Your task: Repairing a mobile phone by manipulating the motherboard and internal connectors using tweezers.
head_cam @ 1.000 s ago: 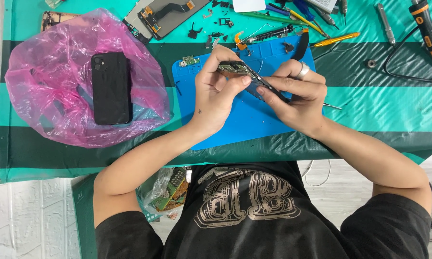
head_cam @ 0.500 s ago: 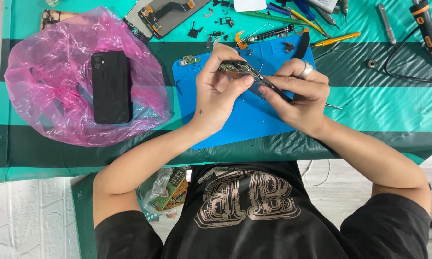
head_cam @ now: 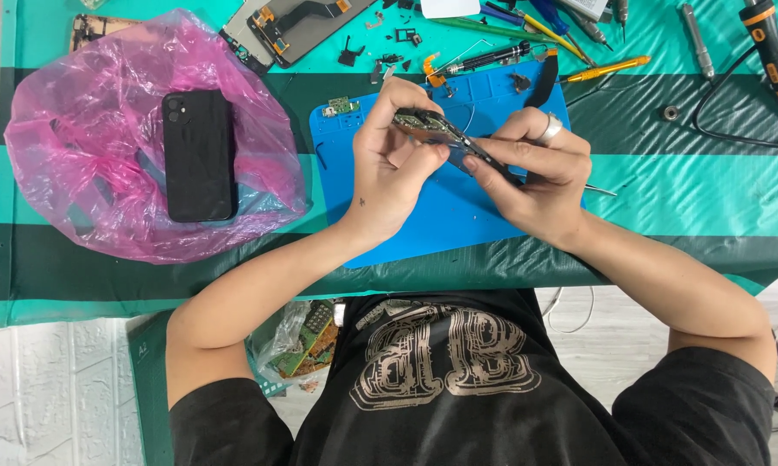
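Change: both hands barely shifted; grip unchanged from half a second before.
Left hand (head_cam: 389, 168): fingers closed around a small circuit board (head_cam: 423, 123), held above the blue mat (head_cam: 441, 216).
Right hand (head_cam: 531, 177): fingers pinched shut on dark tweezers (head_cam: 484, 160), tip touching the board.

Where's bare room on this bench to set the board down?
Free: the blue mat below both hands, and striped cloth right of the right hand. Crowded: the top edge, with screwdrivers and an opened phone; a pink bag fills the left.
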